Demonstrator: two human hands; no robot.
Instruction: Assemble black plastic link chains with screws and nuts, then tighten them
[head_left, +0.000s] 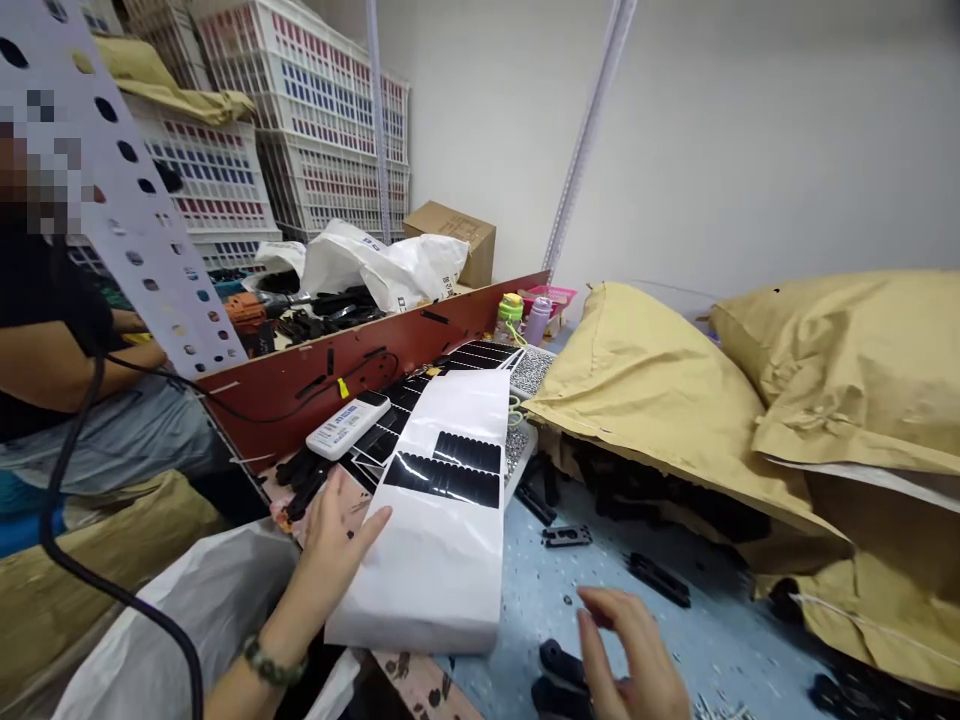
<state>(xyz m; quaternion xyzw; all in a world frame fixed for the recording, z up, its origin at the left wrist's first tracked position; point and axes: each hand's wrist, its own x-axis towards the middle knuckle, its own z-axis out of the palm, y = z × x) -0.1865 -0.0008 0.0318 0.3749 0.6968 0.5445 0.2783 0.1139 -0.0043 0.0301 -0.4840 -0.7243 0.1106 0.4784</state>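
Note:
My left hand point(339, 540) rests with fingers stretched flat on the left edge of a long white backing sheet point(442, 530) that carries black adhesive strips point(444, 478). The sheet lies along the blue table surface point(540, 590). My right hand point(630, 650) hovers low at the bottom, fingers loosely apart, holding nothing, just above small black plastic parts point(559, 670). More black parts point(568, 537) lie scattered on the table between the sheet and the sacks.
Large tan sacks point(750, 400) spill black parts at right. A white remote control point(347, 425) lies by a red board point(360, 360). Bottles point(511, 315), white bags point(390, 265), a cardboard box point(454, 235) and stacked crates point(300, 120) stand behind. Another person's arm point(67, 365) is at left.

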